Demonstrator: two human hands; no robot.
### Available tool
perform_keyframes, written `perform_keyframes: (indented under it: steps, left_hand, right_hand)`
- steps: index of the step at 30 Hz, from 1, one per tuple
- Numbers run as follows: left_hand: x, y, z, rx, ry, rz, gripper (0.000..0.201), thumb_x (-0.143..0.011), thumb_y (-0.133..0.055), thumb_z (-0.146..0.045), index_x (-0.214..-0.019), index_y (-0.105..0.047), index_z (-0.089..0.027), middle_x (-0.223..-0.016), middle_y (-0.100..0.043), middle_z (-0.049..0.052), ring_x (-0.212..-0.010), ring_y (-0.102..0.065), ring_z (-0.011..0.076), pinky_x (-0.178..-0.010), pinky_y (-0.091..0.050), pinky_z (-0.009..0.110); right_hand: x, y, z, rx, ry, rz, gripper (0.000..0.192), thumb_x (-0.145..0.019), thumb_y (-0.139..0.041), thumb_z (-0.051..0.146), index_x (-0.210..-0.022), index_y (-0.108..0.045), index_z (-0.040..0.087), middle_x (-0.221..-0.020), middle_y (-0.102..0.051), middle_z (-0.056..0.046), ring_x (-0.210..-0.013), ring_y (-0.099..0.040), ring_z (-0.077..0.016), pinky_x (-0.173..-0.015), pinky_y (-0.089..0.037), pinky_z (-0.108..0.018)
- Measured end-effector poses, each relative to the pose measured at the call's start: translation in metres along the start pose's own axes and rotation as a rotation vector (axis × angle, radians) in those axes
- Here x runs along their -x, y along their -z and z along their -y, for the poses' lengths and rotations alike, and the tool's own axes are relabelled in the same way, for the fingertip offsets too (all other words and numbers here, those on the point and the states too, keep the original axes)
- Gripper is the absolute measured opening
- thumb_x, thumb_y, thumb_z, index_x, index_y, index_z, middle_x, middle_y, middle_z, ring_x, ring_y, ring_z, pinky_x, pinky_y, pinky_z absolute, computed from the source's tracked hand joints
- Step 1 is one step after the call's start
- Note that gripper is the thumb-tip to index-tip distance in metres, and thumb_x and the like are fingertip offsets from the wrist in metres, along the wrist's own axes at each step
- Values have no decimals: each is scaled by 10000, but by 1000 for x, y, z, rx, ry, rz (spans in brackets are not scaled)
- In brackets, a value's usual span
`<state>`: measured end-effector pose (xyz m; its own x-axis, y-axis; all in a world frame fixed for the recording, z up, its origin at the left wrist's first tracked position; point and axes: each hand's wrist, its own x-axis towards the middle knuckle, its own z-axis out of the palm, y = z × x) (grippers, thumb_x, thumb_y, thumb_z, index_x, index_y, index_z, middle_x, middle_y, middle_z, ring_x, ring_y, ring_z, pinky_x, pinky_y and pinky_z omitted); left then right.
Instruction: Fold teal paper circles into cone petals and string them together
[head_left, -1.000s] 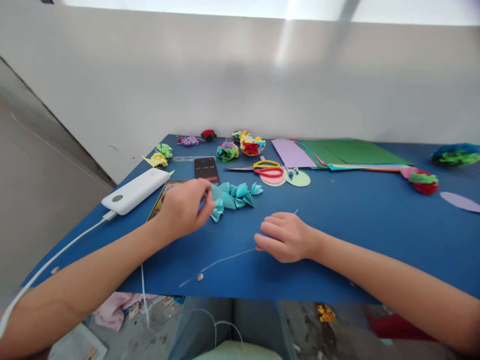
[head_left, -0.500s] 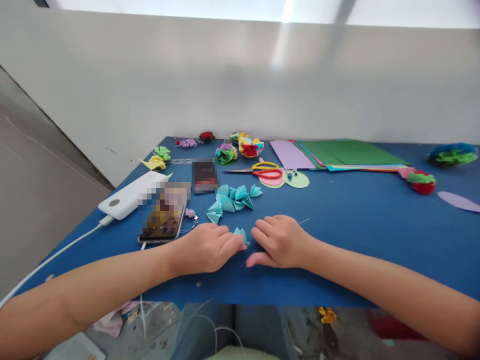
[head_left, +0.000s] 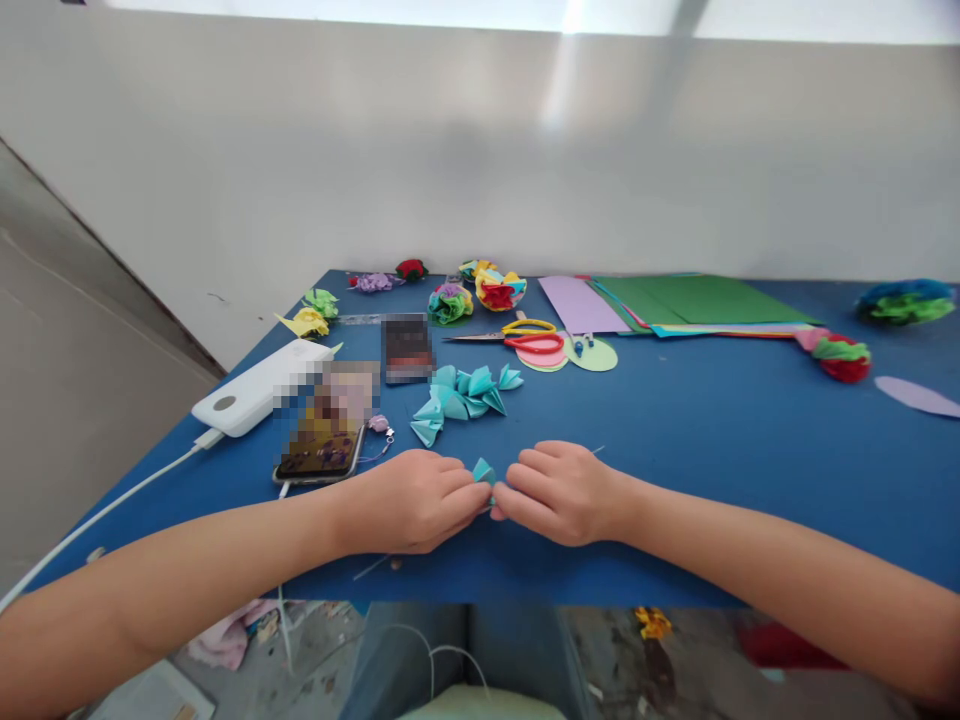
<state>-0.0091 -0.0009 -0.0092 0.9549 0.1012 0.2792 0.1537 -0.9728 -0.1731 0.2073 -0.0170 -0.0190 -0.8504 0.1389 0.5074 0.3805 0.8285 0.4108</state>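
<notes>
Both hands now together, folded teal paper piece (head_left: 483,470) between (fingertips pinching).

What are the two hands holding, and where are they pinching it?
A small folded teal paper piece. The left hand pinches its left side and the right hand its right side, fingertips meeting around its lower part, just above the blue table.

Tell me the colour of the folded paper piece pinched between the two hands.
Light turquoise folded paper piece, clearest in the head view.

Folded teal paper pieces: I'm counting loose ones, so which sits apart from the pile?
The teal piece pinched between left hand and right hand; the rest cluster in the pile.
</notes>
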Motion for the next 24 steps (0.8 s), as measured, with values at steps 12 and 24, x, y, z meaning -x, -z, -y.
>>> perform_keyframes:
  steps: [12, 24]
  left_hand:
    - [2, 0, -1, -48, 74, -159, 119, -881, -432, -147, -814, -526, -121, -602, -521, 26, -558, -451, 135, -504, -352, 266]
    - [1, 2, 2, -106, -25, -175, 116, -869, -450, -120, -916, -542, -69, -631, -520, 30, -593, -469, 147, -537, -398, 273]
  right_hand:
    - [0, 2, 1, 34, -10, 57, 227, -878, -406, 319, -854, -562, 156, -666, -490, 6, -540, -375, -113, -493, -199, -296]
    - [3, 3, -1, 37, -97, -138, 211, -910, -391, 325, -884, -507, 152, -620, -467, 10, -531, -408, -119, -498, -283, -253]
